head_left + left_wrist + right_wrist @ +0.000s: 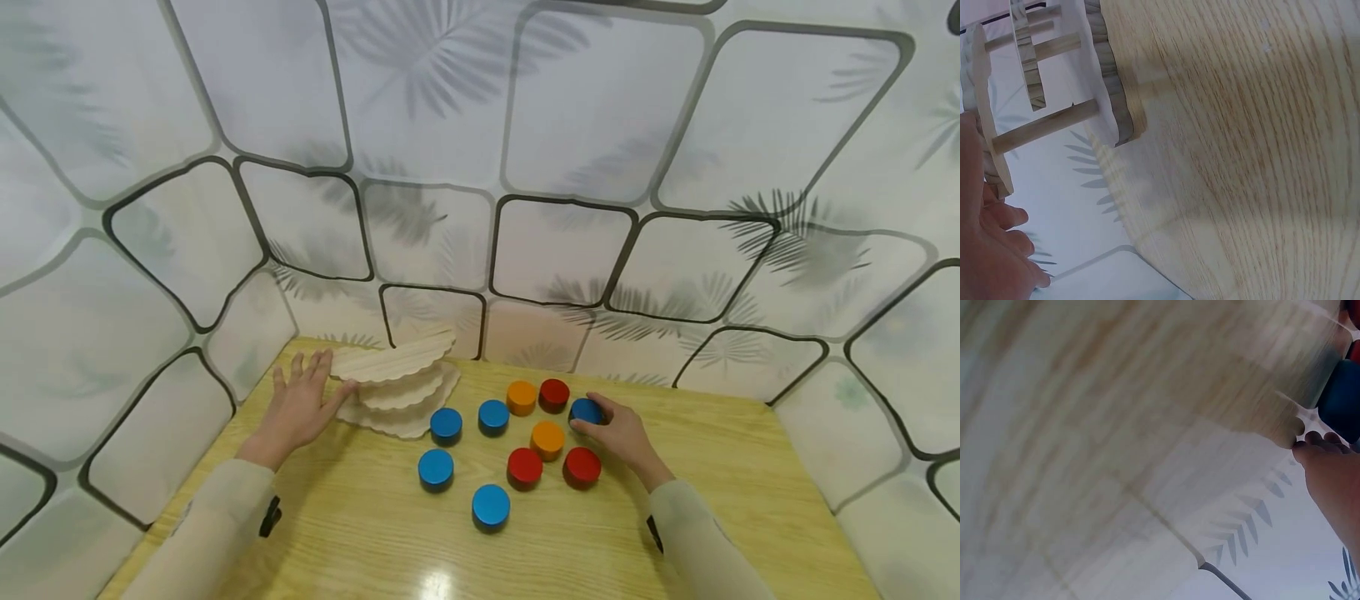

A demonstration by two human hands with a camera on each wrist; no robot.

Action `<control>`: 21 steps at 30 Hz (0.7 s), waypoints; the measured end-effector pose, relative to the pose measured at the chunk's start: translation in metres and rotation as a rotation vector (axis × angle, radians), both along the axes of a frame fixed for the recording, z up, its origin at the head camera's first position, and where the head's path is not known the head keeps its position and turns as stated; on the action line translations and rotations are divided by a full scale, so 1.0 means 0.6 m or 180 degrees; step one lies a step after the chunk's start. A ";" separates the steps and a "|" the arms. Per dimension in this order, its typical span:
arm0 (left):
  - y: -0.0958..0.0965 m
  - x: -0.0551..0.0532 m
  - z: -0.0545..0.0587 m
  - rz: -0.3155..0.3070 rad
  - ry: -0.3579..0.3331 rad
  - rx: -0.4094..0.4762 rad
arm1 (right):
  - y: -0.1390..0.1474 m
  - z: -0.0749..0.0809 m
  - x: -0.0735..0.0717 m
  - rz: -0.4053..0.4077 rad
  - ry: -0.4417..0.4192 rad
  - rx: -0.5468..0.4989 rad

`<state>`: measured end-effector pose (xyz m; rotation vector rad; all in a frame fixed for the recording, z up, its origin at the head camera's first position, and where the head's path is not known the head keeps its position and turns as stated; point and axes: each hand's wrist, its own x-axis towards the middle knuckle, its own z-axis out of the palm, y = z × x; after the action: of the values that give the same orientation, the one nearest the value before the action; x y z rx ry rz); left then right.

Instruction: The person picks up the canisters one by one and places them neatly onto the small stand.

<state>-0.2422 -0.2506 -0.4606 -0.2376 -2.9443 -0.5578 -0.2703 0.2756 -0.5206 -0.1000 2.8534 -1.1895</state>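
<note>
At the back left of the table stands a pale wooden tiered stand (393, 360) with scalloped edges. My left hand (295, 410) holds its left end, thumb along the front and the other fingers behind. Dowels join its boards, as the left wrist view of the stand (1047, 127) shows. Over on the right, my right hand (626, 435) pinches a blue round cylinder (585, 412) between thumb and fingers. A red cylinder (554, 395) sits just left of it, and another red cylinder (582, 467) is below. The right wrist view catches the blue cylinder (1341, 400) at its edge.
More short cylinders are spread over the wooden table (360, 542): two orange, with one orange cylinder (547, 439) near the middle, a third red cylinder (524, 468), and several blue ones, the nearest blue cylinder (491, 507) in front. A patterned wall (435, 242) encloses the back and sides.
</note>
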 end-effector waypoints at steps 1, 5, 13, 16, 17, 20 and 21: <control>0.001 0.000 0.001 0.0004 0.0012 -0.0003 | 0.000 -0.001 0.000 0.0006 0.0013 0.0013; 0.001 0.001 0.003 0.0033 0.0027 -0.0051 | 0.000 -0.002 -0.001 0.0025 0.0037 0.0018; 0.001 0.001 0.004 0.0051 0.0027 -0.0145 | 0.007 -0.006 -0.002 0.0038 0.0037 -0.0023; 0.000 0.000 0.003 0.0050 0.0047 -0.0176 | 0.010 -0.008 -0.001 0.0043 0.0050 -0.0022; 0.000 -0.001 0.003 0.0051 0.0058 -0.0196 | 0.011 -0.008 -0.001 0.0057 0.0061 -0.0008; 0.001 -0.001 0.004 0.0045 0.0084 -0.0232 | 0.012 -0.009 -0.001 0.0069 0.0054 -0.0003; 0.002 -0.001 0.005 0.0041 0.0086 -0.0238 | 0.013 -0.008 -0.001 0.0083 0.0051 0.0010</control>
<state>-0.2428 -0.2496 -0.4576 -0.2320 -2.9414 -0.4396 -0.2712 0.2831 -0.5256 -0.1466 2.8584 -1.1847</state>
